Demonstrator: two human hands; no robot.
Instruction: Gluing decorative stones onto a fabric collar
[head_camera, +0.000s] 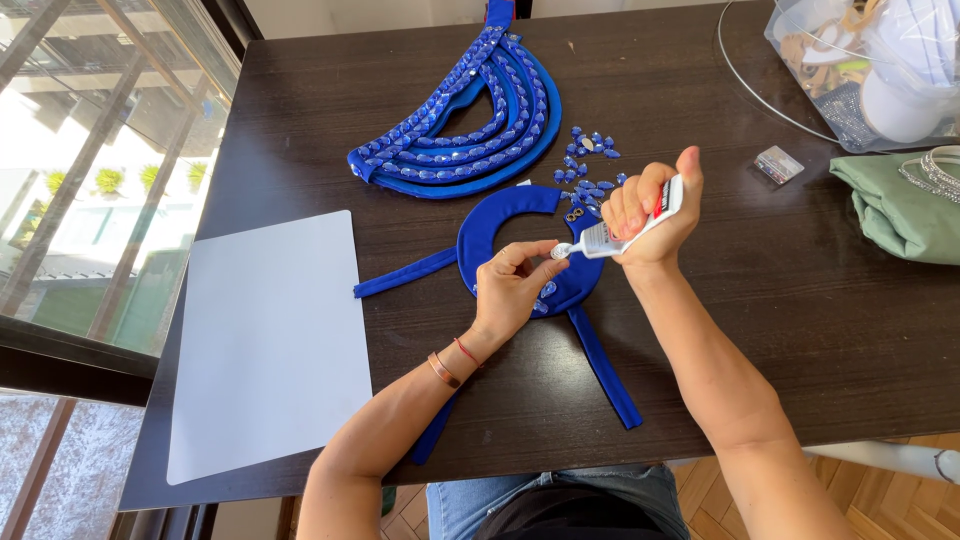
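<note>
A dark, wood-grained counter (700, 330) stands beside a tall window, with herringbone wooden floor showing beneath its near edge. The right hand (650, 215) is wrapped around a small white glue tube (625, 228), whose nozzle points left toward the left hand (515, 285). The left hand's thumb and forefinger are pinched narrow right at the nozzle tip; they probably hold a tiny gem, though it is too small to be sure. Two bracelets, one metal band and one thin red cord, circle that wrist.

Directly under both hands lies a blue fabric collar piece (500, 215), a flat horseshoe shape with matte cloth straps trailing away from it. Just beyond the right hand a scatter of loose blue faceted gems (585, 165) rests on the counter. Farther off, beyond the left hand, sits a curved blue jewelled piece (470, 130) with several rows of shiny stones. To the left of the left hand is one smooth white rectangular sheet (265, 340). Well to the right of the right hand lie one small clear box (779, 164) and a folded sage-green cloth (900, 205).
</note>
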